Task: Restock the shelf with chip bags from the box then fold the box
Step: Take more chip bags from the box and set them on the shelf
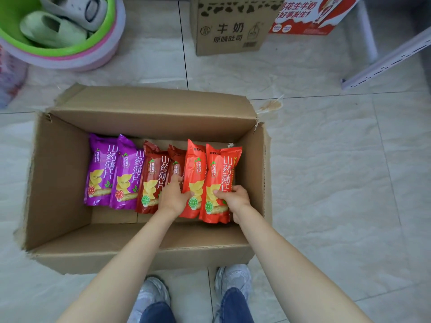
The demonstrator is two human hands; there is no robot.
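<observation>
- On the tiled floor (326,159) in front of your feet sits the open cardboard box (58,178), its flaps spread outward and its long side toward you.
- Inside it, a row of chip bags stands side by side across the bottom: two purple bags (112,171) at the left, two dark red bags (154,178) in the middle, and two orange-red bags (210,183) at the right.
- Your left hand (172,194) reaches down into the box between the dark red bags and the orange-red ones; its thumb lies on the front of the left orange-red bag and its fingers go in behind that bag, so it is grasping it.
- Your right hand (235,198) is at the right end of the row, fingers curled round the right edge of the outermost orange-red bag and thumb pressed on its front, grasping it.
- Both orange-red bags are still down in the box, touching each other and the right wall.
- Beyond the box, at the top left, a stack of plastic basins (98,50) holds pale slippers (51,29).
- At the top middle stands another brown carton (231,31) printed with dark characters, with a red and white printed package (310,17) just beside it on the right.
- A white metal shelf rail (384,61) runs slantwise at the upper right.
- Your grey sneakers (233,278) and blue jeans (235,306) show at the bottom edge, just behind the box.
</observation>
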